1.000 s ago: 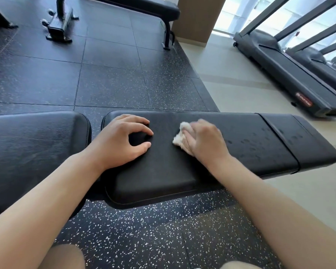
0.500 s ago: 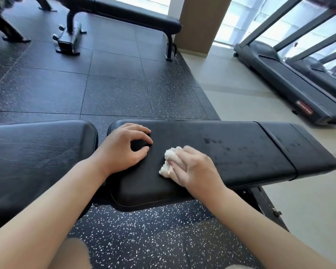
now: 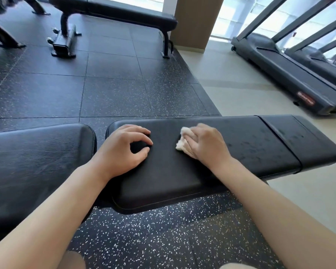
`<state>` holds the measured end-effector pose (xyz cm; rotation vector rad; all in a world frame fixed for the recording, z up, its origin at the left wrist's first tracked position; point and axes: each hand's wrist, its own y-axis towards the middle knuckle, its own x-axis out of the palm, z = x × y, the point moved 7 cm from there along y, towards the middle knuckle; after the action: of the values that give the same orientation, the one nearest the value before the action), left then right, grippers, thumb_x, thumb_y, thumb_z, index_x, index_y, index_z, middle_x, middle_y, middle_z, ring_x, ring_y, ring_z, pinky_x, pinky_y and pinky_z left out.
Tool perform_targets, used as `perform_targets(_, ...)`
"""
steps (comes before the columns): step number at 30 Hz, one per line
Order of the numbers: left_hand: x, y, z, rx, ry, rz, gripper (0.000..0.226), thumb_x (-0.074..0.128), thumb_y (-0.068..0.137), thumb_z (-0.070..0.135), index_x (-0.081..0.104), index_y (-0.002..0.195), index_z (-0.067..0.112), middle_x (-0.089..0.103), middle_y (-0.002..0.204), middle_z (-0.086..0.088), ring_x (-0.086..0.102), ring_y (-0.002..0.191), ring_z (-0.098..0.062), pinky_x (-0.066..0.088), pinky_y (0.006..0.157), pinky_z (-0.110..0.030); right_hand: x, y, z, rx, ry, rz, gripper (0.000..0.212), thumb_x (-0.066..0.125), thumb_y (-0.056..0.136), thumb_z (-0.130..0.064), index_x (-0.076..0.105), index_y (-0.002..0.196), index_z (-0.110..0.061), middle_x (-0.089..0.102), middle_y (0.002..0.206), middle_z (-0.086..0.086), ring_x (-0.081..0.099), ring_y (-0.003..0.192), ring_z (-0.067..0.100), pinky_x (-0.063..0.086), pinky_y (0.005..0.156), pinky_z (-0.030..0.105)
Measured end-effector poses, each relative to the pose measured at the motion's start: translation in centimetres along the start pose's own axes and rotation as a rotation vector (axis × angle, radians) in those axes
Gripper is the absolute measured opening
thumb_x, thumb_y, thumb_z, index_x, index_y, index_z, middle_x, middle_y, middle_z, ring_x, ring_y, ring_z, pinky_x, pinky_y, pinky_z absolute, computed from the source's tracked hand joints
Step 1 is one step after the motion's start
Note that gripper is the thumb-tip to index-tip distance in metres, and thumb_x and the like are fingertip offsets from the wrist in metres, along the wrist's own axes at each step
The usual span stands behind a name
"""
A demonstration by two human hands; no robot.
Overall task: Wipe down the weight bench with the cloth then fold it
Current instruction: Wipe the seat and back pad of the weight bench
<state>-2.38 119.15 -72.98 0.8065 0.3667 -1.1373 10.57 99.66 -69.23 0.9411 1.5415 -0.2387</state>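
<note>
So the white cloth (image 3: 183,140) is bunched up under the right hand (image 3: 206,146), which presses it flat onto the black weight bench (image 3: 250,144) pad, only a crumpled bit poking out past the fingers toward the left hand (image 3: 124,150). That left hand holds nothing, just sits on the same pad near the cloth, apart from it, fingers loosely curled with the tips touching the vinyl. Damp-looking smudges show on the pad right of the cloth.

I'm in a gym: speckled rubber floor tiles (image 3: 109,94), another flat bench (image 3: 124,12), treadmills (image 3: 291,74) by windows.
</note>
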Motion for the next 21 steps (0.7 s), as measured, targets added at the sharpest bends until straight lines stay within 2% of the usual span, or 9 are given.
perform_targets(4,-1.7,0.0,-1.0,-0.063,-0.020,0.096,0.015,0.075,0.083,0.026,0.079,0.097,0.031,0.070,0.117,0.018,0.059,0.121,-0.006,0.040,0.111,-0.025,2.0,3.3,-3.5,0.011,0.025,0.004,0.026,0.067,0.093,-0.027,0.063,0.072,-0.012,0.056,0.073,0.008,0.060,0.073,0.034,0.038,0.064,0.035)
perform_targets(7,-2.6,-0.1,-1.3,-0.095,0.006,0.142,0.019,0.078,0.083,0.013,0.079,0.095,0.028,0.072,0.114,0.015,0.062,0.116,-0.007,0.041,0.109,-0.022,2.0,2.4,-7.6,-0.093,0.105,-0.049,0.016,0.069,0.090,-0.027,0.070,0.082,-0.013,0.059,0.075,0.008,0.060,0.077,0.031,0.044,0.067,0.038)
perform_targets(9,-2.5,-0.1,-1.1,-0.095,0.012,0.138,0.020,0.078,0.082,0.011,0.079,0.093,0.028,0.072,0.112,0.016,0.062,0.115,-0.007,0.040,0.107,-0.018,1.0,0.1,-10.0,-0.205,0.154,-0.035,0.009,0.072,0.084,-0.024,0.072,0.087,-0.015,0.060,0.073,0.005,0.056,0.075,0.021,0.044,0.067,0.036)
perform_targets(11,-2.4,-0.1,-1.0,-0.101,0.007,0.123,0.016,0.075,0.083,0.018,0.079,0.092,0.030,0.071,0.112,0.017,0.061,0.116,-0.006,0.039,0.107,-0.019,-0.6,-2.8,-11.5,-0.323,0.181,-0.019,0.008,0.072,0.081,-0.018,0.072,0.087,-0.013,0.057,0.072,0.001,0.047,0.072,0.014,0.038,0.065,0.028)
perform_targets(14,-2.1,-0.2,-0.7,-0.091,0.017,0.088,0.015,0.069,0.081,0.030,0.078,0.091,0.033,0.070,0.113,0.019,0.060,0.117,-0.006,0.040,0.109,-0.025,-2.6,-6.5,-10.6,-0.399,0.204,-0.051,0.006,0.073,0.082,-0.012,0.070,0.087,-0.011,0.050,0.079,-0.007,0.044,0.071,0.013,0.033,0.065,0.018)
perform_targets(17,-1.2,0.0,0.6,-0.041,0.068,0.034,0.016,0.068,0.081,0.031,0.078,0.093,0.033,0.069,0.115,0.018,0.058,0.119,-0.007,0.038,0.111,-0.027,-3.3,-9.3,-6.2,-0.286,0.204,-0.107,0.002,0.070,0.091,-0.018,0.069,0.092,-0.017,0.042,0.079,-0.010,0.040,0.070,0.007,0.032,0.069,0.013)
perform_targets(19,-0.1,0.2,1.8,0.003,0.104,-0.017,0.018,0.067,0.082,0.033,0.078,0.096,0.032,0.069,0.117,0.018,0.056,0.120,-0.006,0.035,0.112,-0.022,-3.4,-11.1,-2.8,-0.179,0.186,-0.136,0.006,0.065,0.097,-0.026,0.068,0.097,-0.021,0.038,0.082,-0.016,0.038,0.073,0.002,0.036,0.071,0.015)
perform_targets(21,1.4,0.6,3.5,0.055,0.126,-0.083,0.020,0.067,0.082,0.034,0.078,0.099,0.033,0.068,0.121,0.018,0.056,0.121,-0.006,0.036,0.112,-0.023,-4.1,-12.4,0.4,-0.094,0.146,-0.114,0.012,0.063,0.098,-0.031,0.069,0.100,-0.021,0.038,0.084,-0.018,0.040,0.074,0.000,0.036,0.072,0.014)
